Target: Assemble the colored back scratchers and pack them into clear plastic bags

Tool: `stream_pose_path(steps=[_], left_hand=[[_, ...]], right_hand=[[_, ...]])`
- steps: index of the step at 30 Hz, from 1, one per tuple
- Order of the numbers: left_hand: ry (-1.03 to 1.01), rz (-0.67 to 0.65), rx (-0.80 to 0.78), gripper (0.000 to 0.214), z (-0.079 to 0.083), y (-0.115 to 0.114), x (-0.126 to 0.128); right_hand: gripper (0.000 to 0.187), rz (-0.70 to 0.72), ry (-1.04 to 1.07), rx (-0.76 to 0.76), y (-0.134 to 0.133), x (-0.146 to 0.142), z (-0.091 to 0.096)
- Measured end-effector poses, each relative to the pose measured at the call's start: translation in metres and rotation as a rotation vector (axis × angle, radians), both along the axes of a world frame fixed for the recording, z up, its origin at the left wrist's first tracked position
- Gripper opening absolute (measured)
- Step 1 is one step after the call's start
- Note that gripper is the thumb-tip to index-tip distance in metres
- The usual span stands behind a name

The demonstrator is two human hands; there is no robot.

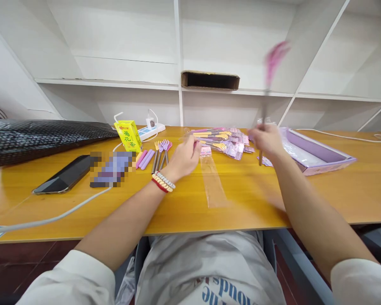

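Note:
My right hand [266, 137] is closed around the metal rod of a back scratcher [274, 63], whose pink claw head points up and is blurred by motion. The rod's bare lower end sticks out below my fist. My left hand [186, 156] has its fingers pinched together above the table; a small dark pink bit shows at the fingertips, too unclear to name. Just right of it lies a clear plastic bag [213, 182] with a pink header card. Beside my left wrist lie several back scratchers without grips [160, 154] and a few coloured grip sleeves [146, 159].
Bagged back scratchers [222, 137] are piled at the back. A purple box [317, 154] stands right. A yellow drink carton [128, 135], a power strip [152, 130], a black phone [66, 173], a white cable [82, 206] and a black wrapped roll [47, 140] occupy the left. Shelves rise behind.

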State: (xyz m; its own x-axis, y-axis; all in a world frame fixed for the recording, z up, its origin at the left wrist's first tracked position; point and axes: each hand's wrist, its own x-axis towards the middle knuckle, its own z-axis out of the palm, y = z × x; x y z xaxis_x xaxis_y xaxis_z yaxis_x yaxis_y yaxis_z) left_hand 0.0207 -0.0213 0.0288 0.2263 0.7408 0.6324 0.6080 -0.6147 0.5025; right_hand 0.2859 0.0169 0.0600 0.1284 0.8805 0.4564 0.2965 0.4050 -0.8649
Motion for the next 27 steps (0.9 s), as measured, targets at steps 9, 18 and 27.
stream_pose_path(steps=[9,18,27], left_hand=[[0.247,0.049,0.074,0.034,-0.017,-0.009,0.012],[0.402,-0.037,0.017,0.03,-0.026,0.001,0.009],[0.242,0.522,-0.165,0.037,0.004,0.032,-0.045]], right_hand=[[0.04,-0.059,-0.877,0.047,-0.024,-0.053,-0.036],[0.039,-0.095,-0.982,-0.077,-0.025,-0.06,-0.052],[0.034,-0.133,-0.751,-0.027,-0.018,-0.054,-0.057]])
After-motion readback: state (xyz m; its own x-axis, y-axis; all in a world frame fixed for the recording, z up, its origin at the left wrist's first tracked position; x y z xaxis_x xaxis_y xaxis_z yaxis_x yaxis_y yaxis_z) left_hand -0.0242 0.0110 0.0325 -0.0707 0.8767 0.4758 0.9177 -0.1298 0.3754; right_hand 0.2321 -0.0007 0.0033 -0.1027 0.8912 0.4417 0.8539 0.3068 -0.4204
